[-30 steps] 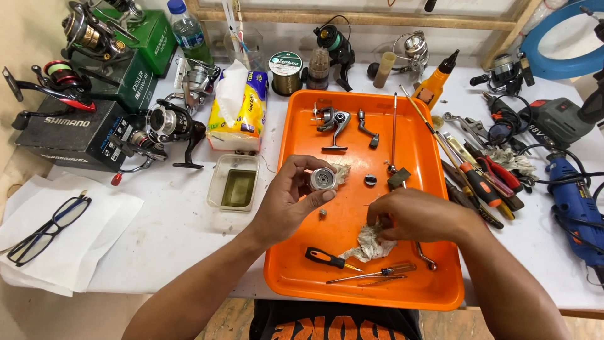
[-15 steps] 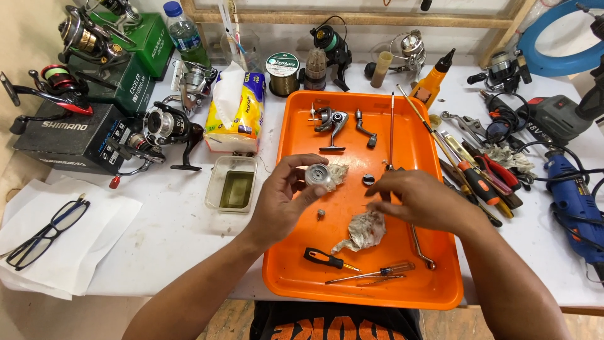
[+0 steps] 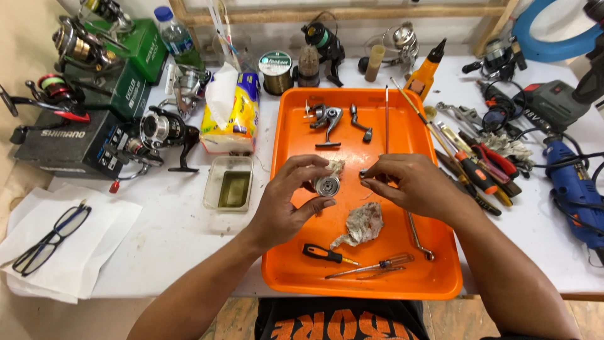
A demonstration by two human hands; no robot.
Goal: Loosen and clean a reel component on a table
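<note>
Head view – left hand (image 3: 290, 201) is curled around a small round metal spool (image 3: 327, 185), thumb below, fingers over the top, held above the orange tray (image 3: 440, 277) near its middle. Right hand (image 3: 408, 183) is pinched on a tiny dark part (image 3: 363, 173) just beside the spool; can't tell what the part is. Judging by the layout, the reel is well stripped down: a reel body w/ handle stub (image 3: 327, 118) and a bent crank arm (image 3: 360, 123) lie separate at the tray's far end, so teardown looks mostly done, cleaning and refit left.

Materials – spool is shiny machined metal, cylindrical w/ a central hole. A crumpled, stained rag (image 3: 363, 223) lies just below the hands, soft and greyish. Two screwdrivers near the front edge: one short w/ black handle (image 3: 328, 254), one w/ clear amber handle (image 3: 371, 266). Tray is smooth moulded plastic w/ raised rim. A clear rectangular tub (image 3: 229, 183) w/ yellowish liquid sits left of the tray on the white table (image 3: 170, 233).
</note>
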